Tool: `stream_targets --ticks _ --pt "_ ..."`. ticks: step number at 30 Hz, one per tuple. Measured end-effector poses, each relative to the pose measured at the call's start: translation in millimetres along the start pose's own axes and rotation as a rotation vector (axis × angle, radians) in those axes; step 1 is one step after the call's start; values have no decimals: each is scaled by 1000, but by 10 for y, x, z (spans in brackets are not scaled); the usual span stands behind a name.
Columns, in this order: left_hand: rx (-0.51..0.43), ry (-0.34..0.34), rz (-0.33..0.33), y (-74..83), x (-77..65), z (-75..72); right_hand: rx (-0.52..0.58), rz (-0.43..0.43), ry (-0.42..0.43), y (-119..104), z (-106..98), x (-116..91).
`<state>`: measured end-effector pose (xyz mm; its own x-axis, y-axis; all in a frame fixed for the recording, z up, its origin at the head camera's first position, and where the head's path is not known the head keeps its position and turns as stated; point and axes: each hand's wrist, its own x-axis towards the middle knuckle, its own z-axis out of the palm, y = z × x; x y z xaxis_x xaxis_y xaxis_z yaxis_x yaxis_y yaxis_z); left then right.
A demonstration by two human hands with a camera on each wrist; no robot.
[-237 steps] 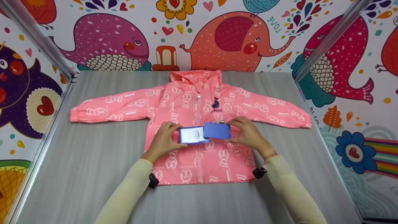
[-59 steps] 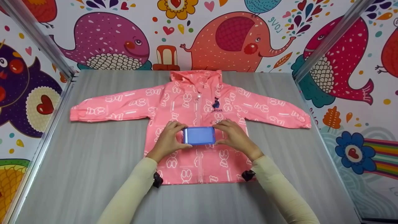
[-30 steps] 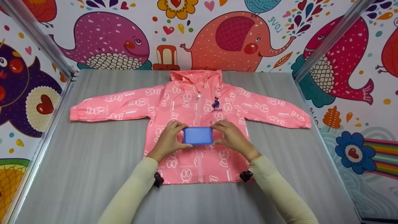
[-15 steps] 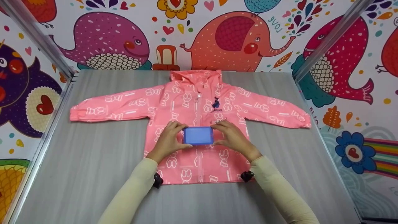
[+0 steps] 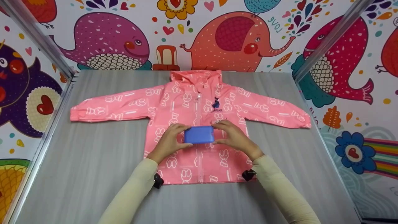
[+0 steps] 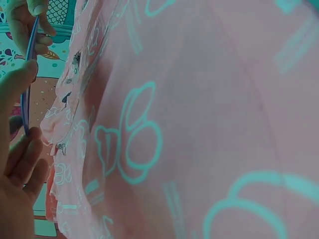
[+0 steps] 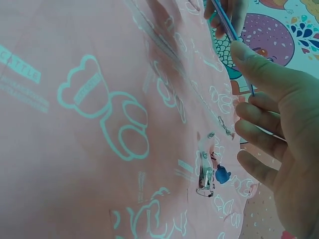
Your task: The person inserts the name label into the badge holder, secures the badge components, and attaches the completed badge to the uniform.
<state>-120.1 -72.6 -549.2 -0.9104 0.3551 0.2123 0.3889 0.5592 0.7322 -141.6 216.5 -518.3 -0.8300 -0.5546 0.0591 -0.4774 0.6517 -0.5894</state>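
Blue case [image 5: 199,134]: where does it lie, and what holds it?

It spans the zip line at the middle of the pink jacket [image 5: 183,112], level between both hands and seemingly lifted off the cloth. The left hand [image 5: 169,138] pinches its left end, thumb at the near corner, fingertips at the far one. The right hand [image 5: 233,137] pinches the right end likewise; its remaining fingers are half bent, spread and free.

How should such a body handle?

Probably light and fairly stiff, being thin and flat-edged in both wrist views; its smooth face may slip, and hard squeezing could bow it. The corners or long edges seem the best hold.

And the metal clip [image 7: 206,169]?

It appears just beyond the right fingers; whether it is attached to anything cannot be told.
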Motion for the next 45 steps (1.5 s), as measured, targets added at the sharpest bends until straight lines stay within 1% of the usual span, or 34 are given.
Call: stream_targets --ticks 3,6,10,14,17,21,24,26,29,31,33,35,36,38,40,42,45 --pt "-29 -5 -10 -3 -7 6 46 11 6 16 -2 12" --pt "-102 -6 -51 2 -17 17 145 26 25 27 -3 25" --pt "-252 -2 -124 14 -28 41 273 42 65 27 -13 41" --pt "-424 -3 -194 27 -31 68 354 61 108 -1 -25 69" --pt "-517 8 -247 40 -32 90 410 79 143 -43 -27 100" --pt "-615 47 -294 62 -16 146 456 118 182 -144 -37 149" --pt "-719 96 -313 76 -4 199 489 134 187 -283 -90 180" --pt "-764 140 -319 83 -7 227 528 132 183 -374 -137 197" --pt "-750 208 -297 88 -11 256 579 127 180 -452 -184 213" --pt "-709 254 -266 87 -18 270 603 132 185 -395 -161 234" --pt "-709 275 -259 85 -19 280 598 138 189 -302 -124 260" --pt "-723 276 -280 87 -18 284 578 142 199 -199 -98 283" --pt "-727 272 -295 90 -16 286 585 150 207 -140 -86 298" --pt "-739 255 -346 95 -12 287 586 171 231 -62 -91 313" --pt "-715 248 -377 97 -10 290 595 197 261 5 -104 322" --pt "-704 248 -399 94 -13 294 595 236 291 75 -109 332" --pt "-699 248 -417 93 -22 298 548 285 336 163 -99 345"
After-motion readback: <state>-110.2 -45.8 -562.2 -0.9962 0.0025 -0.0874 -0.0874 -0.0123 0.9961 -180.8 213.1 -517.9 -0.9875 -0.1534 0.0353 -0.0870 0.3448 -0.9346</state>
